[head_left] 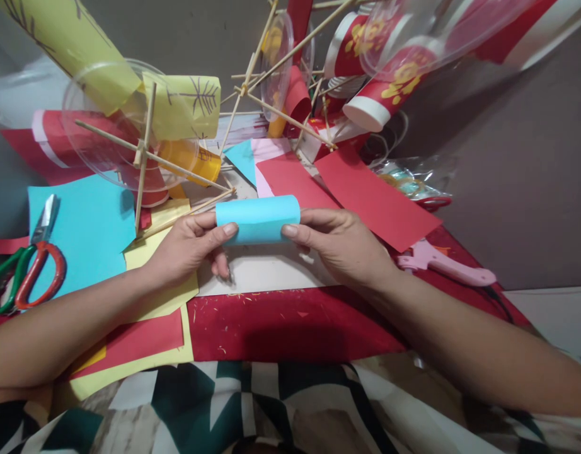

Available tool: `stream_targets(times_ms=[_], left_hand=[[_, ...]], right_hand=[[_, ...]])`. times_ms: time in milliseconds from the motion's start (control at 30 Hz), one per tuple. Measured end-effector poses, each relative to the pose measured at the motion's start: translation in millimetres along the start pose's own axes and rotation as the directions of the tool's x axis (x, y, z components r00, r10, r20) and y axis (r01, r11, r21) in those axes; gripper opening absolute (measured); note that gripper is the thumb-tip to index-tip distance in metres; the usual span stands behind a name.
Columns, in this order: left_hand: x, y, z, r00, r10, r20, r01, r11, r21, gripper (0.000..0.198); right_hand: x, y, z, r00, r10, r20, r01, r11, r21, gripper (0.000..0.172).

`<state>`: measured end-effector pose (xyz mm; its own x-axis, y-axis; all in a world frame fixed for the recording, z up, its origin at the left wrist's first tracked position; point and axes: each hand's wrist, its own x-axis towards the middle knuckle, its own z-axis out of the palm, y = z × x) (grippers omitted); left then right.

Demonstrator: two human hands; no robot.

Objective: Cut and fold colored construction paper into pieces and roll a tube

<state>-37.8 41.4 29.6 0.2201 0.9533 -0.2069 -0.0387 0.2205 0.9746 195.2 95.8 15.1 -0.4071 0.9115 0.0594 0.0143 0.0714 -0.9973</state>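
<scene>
A blue paper tube [257, 217] is held sideways between my two hands, above a white board [271, 274]. My left hand [198, 243] pinches its left end, the thumb on the front and the index finger at the open end. At the right end, my right hand [338, 239] grips in the same way, thumb in front. A seam edge runs along the tube's front. The fingers behind it are partly hidden. Red paper sheets [378, 195] lie just beyond my right hand, and yellow paper [161, 255] lies under my left wrist.
Scissors [42, 252] with green and orange handles rest on blue paper [87, 233] at left. A pink glue gun [444, 265] lies at right. Stick frames [243, 91] with clear plastic discs stand at the back, among red paper cups [389, 85] and a yellow roll [77, 47].
</scene>
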Motion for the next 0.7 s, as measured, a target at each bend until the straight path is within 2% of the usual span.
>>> stream_targets(times_ms=[233,367,600,700], left_hand=[[0.5,-0.7,-0.6,0.996,0.063,-0.058,-0.058,0.995,0.075,0.031],[-1.4,0.1,2.7,0.993,0.083,-0.087,-0.073,0.991,0.111,0.026],[-3.5,3.4,8.1,0.997,0.023,-0.067,-0.02,0.999,0.05,0.037],[-3.4,4.2,8.3,0.999,-0.025,-0.039,0.025,1.0,0.006,0.038]], right_hand=[[0.0,0.9,2.0,1.0,0.014,0.007,-0.014,1.0,0.005,0.028],[-1.2,-0.8,3.2,1.0,0.011,-0.014,-0.011,1.0,-0.002,0.024],[-3.5,-7.7,5.6,0.999,-0.026,-0.035,0.024,0.997,-0.076,0.026],[-5.5,-7.7,6.4,0.995,-0.081,-0.057,0.074,0.991,-0.114,0.025]])
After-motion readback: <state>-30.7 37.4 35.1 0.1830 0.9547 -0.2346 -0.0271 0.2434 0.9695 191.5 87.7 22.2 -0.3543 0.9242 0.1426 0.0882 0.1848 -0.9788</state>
